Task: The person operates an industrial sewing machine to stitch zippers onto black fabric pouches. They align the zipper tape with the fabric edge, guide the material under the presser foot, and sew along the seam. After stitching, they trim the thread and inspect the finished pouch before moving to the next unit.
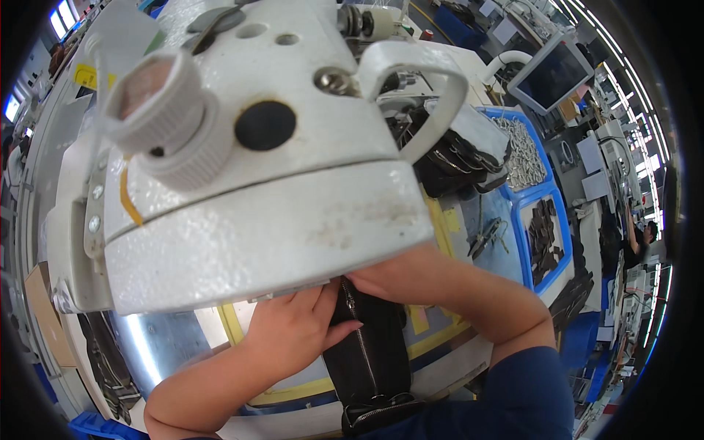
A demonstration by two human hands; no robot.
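While left hand (295,330) is touching zippered black workpiece (385,350), right hand (394,275) is likewise; sewing-machine head (271,227) is obscuring both grips.

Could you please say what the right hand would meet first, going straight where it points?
The right hand would probably meet the left hand, across the zipper; the white machine partly hides both, so depth is unclear.

Windows (57,26) glow left, strip lights (639,81) right.

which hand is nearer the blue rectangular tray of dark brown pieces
Right. The right hand is left of that blue tray; the left hand is farther left.
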